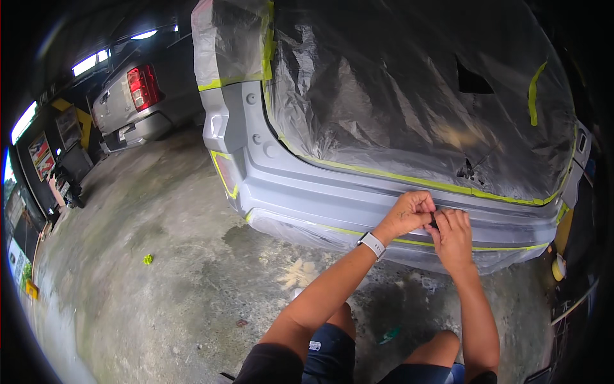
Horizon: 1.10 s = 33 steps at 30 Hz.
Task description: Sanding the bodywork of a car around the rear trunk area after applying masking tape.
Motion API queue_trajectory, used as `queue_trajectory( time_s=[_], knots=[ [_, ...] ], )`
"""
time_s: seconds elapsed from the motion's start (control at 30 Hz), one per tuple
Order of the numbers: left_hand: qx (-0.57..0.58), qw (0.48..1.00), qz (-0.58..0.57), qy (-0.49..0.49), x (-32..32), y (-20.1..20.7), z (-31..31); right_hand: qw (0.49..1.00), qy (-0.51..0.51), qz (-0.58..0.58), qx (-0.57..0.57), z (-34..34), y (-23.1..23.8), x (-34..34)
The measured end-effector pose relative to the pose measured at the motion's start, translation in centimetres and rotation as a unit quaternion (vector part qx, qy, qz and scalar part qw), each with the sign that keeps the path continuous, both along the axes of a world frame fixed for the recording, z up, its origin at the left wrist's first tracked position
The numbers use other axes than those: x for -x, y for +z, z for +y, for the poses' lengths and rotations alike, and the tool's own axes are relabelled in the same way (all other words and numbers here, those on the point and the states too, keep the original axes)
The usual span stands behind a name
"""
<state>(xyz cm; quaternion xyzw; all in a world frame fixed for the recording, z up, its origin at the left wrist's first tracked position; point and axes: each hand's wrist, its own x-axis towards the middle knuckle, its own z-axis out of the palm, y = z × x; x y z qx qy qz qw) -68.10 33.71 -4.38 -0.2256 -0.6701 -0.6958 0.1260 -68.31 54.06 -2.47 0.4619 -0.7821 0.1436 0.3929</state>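
My left hand (407,215), with a pale watch on its wrist, and my right hand (454,239) meet in front of the car's rear bumper (320,200). Between their fingertips they pinch a small black piece (434,221), mostly covered by the fingers, so its kind is unclear. Both hands are closed. The bumper is matte grey. Clear plastic sheeting (358,96) covers the car's rear opening above it, edged with yellow-green masking tape (384,171). More plastic film (288,224) hangs along the bumper's lower edge.
A silver pickup with a red tail light (143,87) stands at the far left. On the stained concrete floor (160,198) lies a crumpled yellow-green tape ball (148,259). A yellowish round thing (559,267) sits at the right. The sheeting has a torn hole (473,78).
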Motion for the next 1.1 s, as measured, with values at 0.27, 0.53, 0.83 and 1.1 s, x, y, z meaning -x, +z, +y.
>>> queue_trajectory(
  time_s=[0.27, 0.53, 0.83, 1.1],
  knots=[
    [-0.003, 0.998, 0.051, -0.036, -0.8, 0.2, 0.1, 0.908, 0.162, -0.317, 0.219, 1.0, -0.4, 1.6],
    [-0.004, 0.999, 0.033, 0.019, -0.7, -0.1, 0.2, 0.872, 0.160, -0.404, 0.225, 0.5, -0.6, 2.6],
    [0.020, 0.999, 0.022, 0.021, -1.4, 0.3, 0.1, 0.768, 0.237, -0.487, 0.342, -1.5, -1.4, 2.4],
    [0.029, 0.995, 0.090, -0.032, 0.3, -0.9, 0.7, 0.656, 0.238, -0.513, 0.499, -1.9, -0.5, 1.5]
  ],
)
